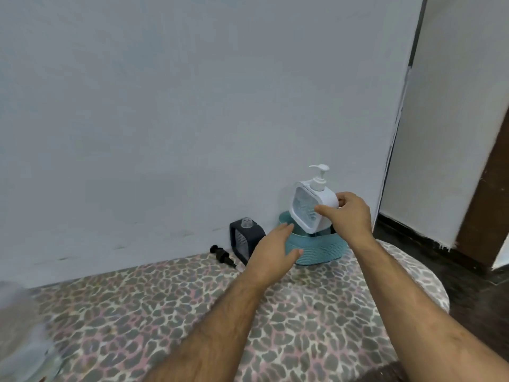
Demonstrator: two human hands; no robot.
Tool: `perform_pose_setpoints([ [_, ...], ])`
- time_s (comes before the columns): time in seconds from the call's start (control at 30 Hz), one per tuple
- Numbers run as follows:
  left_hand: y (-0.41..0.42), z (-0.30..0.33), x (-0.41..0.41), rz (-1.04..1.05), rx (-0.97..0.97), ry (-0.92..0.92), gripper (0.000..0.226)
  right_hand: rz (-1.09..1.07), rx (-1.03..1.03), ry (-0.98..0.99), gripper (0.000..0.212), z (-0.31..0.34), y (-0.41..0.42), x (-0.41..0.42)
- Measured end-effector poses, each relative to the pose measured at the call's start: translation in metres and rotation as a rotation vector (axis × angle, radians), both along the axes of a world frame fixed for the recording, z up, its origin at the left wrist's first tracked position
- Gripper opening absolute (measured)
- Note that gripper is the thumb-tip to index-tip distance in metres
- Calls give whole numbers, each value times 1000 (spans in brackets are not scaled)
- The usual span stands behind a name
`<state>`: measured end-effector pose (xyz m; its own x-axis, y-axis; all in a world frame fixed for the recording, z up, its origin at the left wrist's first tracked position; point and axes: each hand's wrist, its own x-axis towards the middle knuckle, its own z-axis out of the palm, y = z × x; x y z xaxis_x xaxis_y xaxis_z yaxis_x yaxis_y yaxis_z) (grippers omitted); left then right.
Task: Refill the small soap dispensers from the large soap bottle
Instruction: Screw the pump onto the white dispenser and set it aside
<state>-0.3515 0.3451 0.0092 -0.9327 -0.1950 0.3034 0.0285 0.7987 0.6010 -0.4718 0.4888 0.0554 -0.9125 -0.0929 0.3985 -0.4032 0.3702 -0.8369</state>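
Gripping the white dispenser (312, 208) by its side, the right hand (348, 216) had thumb and fingers curled round the body, holding it tilted over the teal basket (316, 249). It looked light, rigid and smooth, likely slippery if soapy, so the flat sides seemed safer than the pump. Squarish, with a clear embossed window, it kept its pump on. The left hand (272, 249) rested on the basket rim, fingers straight. Beside it stood the black dispenser (243, 241), pump (221, 255) off.

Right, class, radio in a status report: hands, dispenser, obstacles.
Right hand grips white dispenser above teal basket. Left hand open at basket rim. Nothing blocking.
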Motion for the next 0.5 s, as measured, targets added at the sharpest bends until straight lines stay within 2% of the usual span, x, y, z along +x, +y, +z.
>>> perform_pose_setpoints([
  [0.33,-5,-24,-49,-13,-390,-89,76,-86,216,-34,45,-30,-16,-42],
  [0.5,-4,-37,-50,2,-420,-63,74,-127,335,-24,46,-40,-21,-48],
])
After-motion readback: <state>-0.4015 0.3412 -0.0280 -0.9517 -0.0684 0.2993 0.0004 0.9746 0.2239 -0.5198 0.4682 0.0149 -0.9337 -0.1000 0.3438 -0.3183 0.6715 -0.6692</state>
